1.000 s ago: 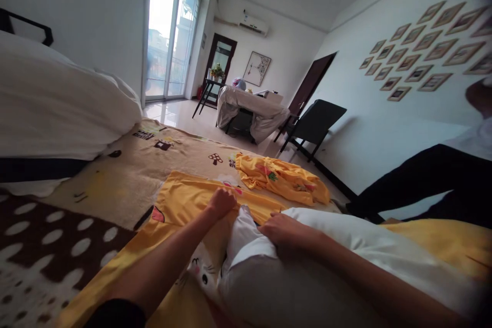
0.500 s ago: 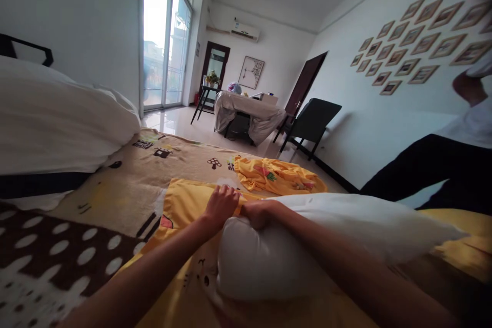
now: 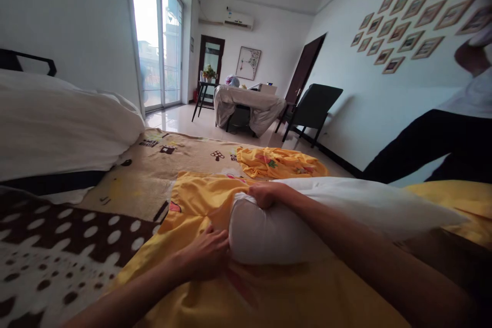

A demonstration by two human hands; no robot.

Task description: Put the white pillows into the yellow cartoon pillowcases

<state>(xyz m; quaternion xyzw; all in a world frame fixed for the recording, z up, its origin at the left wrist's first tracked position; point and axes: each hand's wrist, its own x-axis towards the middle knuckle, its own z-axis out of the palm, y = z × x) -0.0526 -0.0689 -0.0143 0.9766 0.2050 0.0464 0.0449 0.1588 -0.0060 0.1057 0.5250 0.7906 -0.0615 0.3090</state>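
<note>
A white pillow lies on yellow printed fabric that looks like a pillowcase, with the left end of the pillow towards the cloth's open part. My right hand is closed on the far left corner of the pillow; its fingertips are partly hidden. Nearer to me, my left hand has its fingers curled on the yellow pillowcase, just beside the pillow's left end. Folds in the cloth run out from that hand.
Crumpled yellow fabric lies farther back on the patterned blanket. White bedding is heaped at left. A person in dark trousers is at right. Beyond the bed stand a covered table and a dark chair.
My left hand has moved from beside my right hand down towards me, along the pillow's left end. My right hand stays at the far corner. The view has shifted slightly.
</note>
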